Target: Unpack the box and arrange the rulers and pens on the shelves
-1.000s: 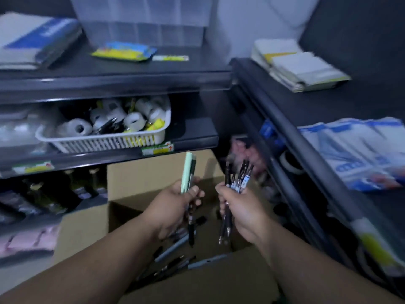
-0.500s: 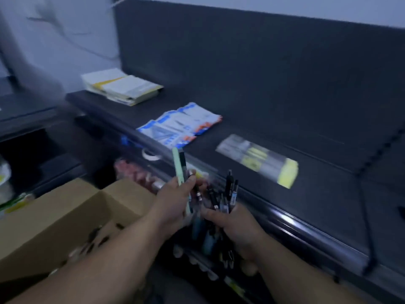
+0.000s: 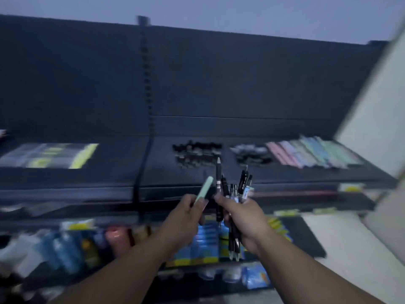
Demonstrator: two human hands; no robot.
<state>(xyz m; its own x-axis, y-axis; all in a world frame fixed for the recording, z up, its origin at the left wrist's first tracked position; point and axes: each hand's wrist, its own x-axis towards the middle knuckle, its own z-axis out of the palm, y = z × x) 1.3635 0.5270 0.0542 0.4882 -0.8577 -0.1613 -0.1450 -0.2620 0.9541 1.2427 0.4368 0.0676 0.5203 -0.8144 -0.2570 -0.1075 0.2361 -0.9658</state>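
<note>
- Pens lie on the top shelf point(image 3: 87, 178) already. A black pile point(image 3: 196, 153) serves as landmark, with a yellow-marked packet point(image 3: 50, 155) well to its left.
- Left hand point(image 3: 186, 216), below and in front of the pile, pinches one mint-green pen point(image 3: 203, 189), its long axis tilted up to the right.
- Right hand point(image 3: 245, 218), just right of it, has its grip clenched round a bundle of dark pens point(image 3: 232, 189), roughly upright and pointing towards the pile.
- Right of the pile lie a second dark heap point(image 3: 252, 154) and a pastel row point(image 3: 311, 154). The mint-green pen probably belongs in that row, up and rightward past the right hand.
</note>
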